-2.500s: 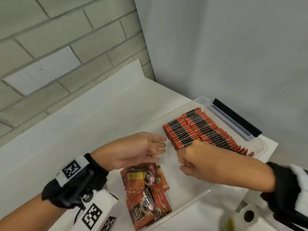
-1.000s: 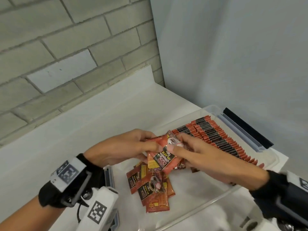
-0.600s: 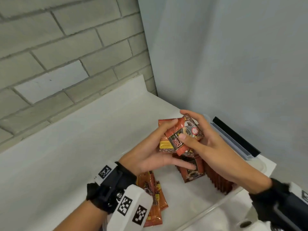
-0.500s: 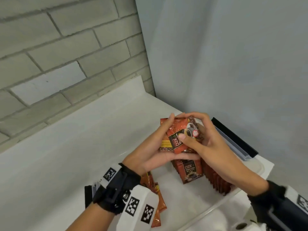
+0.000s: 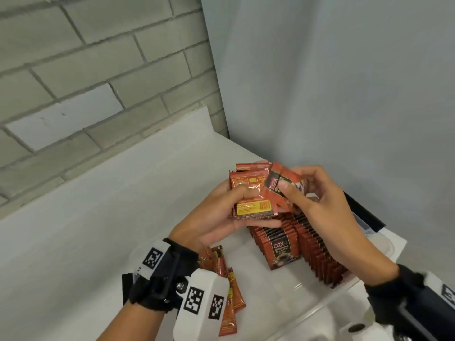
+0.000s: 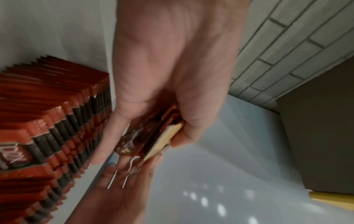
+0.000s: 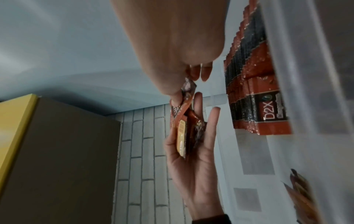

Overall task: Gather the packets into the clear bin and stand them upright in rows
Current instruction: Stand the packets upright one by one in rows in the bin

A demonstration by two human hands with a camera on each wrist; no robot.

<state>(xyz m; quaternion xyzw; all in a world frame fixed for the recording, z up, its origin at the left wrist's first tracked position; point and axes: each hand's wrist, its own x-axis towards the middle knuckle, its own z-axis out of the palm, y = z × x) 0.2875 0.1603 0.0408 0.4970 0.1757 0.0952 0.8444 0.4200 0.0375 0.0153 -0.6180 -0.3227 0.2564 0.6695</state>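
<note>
From the head view, the left hand [image 5: 216,217] cradles a small stack of packets [image 5: 251,195] above the clear bin [image 5: 327,306], thumb pressed across the front, while the right hand [image 5: 317,200] pinches a single packet [image 5: 278,190] against that stack, thumb on its printed face. The packets are flat, glossy foil sachets, red and black with a yellow label panel and crimped, saw-toothed ends. Below the hands, upright rows [image 5: 310,244] stand packed in the bin, the front one reading "D2X", and a few loose packets [image 5: 229,296] lie flat on the bin floor near the left wrist. The left wrist view alone shows the stack edge-on [image 6: 151,139], several thin layers fanned between curled fingers [image 6: 184,131], with the right palm beneath. The right wrist view shows the translucent, frosted bin wall [image 7: 306,75] with the rows behind it, and a yellow-edged board [image 7: 17,136] beside the brick wall [image 7: 143,151]. The bin sits on a smooth white tabletop [image 5: 98,217].
</note>
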